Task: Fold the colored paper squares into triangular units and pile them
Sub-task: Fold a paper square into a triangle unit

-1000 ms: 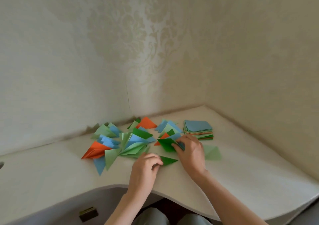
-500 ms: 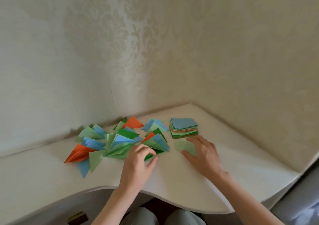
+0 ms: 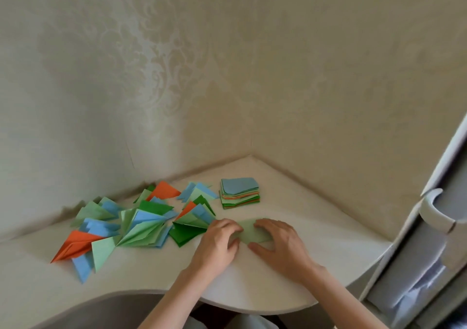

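Note:
A light green paper square (image 3: 252, 231) lies on the white table (image 3: 316, 227) between my hands. My left hand (image 3: 219, 240) has its curled fingers on the paper's left edge and pinches it. My right hand (image 3: 278, 240) covers the paper's right part, fingers bent down on it and thumb below. A pile of folded triangular units (image 3: 141, 225) in green, blue and orange spreads to the left, with a dark green unit (image 3: 185, 234) nearest my left hand. A stack of unfolded squares (image 3: 240, 192), blue on top, stands behind my hands.
The table sits in a corner of two wallpapered walls (image 3: 227, 76). Its curved front edge (image 3: 252, 308) runs just below my wrists. A white cabinet with a curved handle (image 3: 432, 210) stands at the right.
My left hand has left the dark green unit at the pile and moved right onto the light green paper. My right hand has drawn that paper nearer. The camera has turned right.

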Tool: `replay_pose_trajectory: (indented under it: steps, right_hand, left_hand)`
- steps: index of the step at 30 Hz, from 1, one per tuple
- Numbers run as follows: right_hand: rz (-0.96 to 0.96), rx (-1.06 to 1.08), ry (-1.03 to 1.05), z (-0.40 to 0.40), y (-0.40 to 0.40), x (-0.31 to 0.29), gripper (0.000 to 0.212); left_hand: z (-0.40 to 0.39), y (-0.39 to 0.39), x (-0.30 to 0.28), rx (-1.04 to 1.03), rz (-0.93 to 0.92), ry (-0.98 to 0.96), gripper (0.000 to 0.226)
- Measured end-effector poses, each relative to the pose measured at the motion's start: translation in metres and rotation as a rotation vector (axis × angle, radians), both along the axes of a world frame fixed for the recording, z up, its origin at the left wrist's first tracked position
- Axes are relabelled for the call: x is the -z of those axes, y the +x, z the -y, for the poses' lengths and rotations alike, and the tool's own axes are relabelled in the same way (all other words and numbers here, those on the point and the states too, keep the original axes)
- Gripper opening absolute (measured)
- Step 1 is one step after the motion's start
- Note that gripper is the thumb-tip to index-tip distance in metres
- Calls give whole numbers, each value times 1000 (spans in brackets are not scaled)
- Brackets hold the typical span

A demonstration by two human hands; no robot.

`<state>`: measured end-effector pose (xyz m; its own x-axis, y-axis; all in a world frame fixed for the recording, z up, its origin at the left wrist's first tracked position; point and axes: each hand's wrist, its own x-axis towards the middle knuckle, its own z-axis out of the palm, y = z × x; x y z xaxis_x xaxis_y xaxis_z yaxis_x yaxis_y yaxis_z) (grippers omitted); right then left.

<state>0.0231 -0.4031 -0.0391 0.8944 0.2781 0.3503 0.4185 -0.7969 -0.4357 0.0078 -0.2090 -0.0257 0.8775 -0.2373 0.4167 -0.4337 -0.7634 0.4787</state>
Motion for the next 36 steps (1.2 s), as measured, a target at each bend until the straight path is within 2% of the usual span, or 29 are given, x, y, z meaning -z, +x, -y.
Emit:
replay_pose_trajectory:
  steps: [4,8,10,13,15,19,22,24,28,31,33,36]
  right_hand:
    - [-20,-28,-35,0,3,-1,54]
    - [-29,-19,24,-8,6,2,27]
    - [-48,-14,53,-14,7,1,15]
    - [-127,-45,93,-16,11,-3,9]
    - [-188,-119,135,-12,13,-7,7]
    - [-187,-239,107,-6,13,-17,7]
    - [-36,-194,47,-5,9,-17,15]
    - [23,-162,93,-2,5,-15,18]
    - [61,-97,31,3,-3,-9,42]
    - [54,-76,23,1,-8,-6,37]
    - [72,-48,49,-2,-8,-3,29]
    - [69,39,107,-9,-5,-1,22]
  left_hand:
    - [-1,6,-1,-6,8,7,23]
    - [5,3,0,-50,23,-72,11]
    - [4,1,1,-26,36,-66,18]
    - [-5,-2,1,60,-7,-42,38]
    - [-11,-3,0,93,-13,-35,42]
    - [-15,-1,-3,60,96,24,35]
    - [-12,0,-4,44,188,112,28]
    - [-8,-1,-5,46,209,165,26]
    - [-4,0,-9,38,228,205,24]
    - [-2,1,-7,23,111,141,16]
    - [-2,2,-4,-5,40,13,13]
    - [0,3,-2,-81,-48,-132,20]
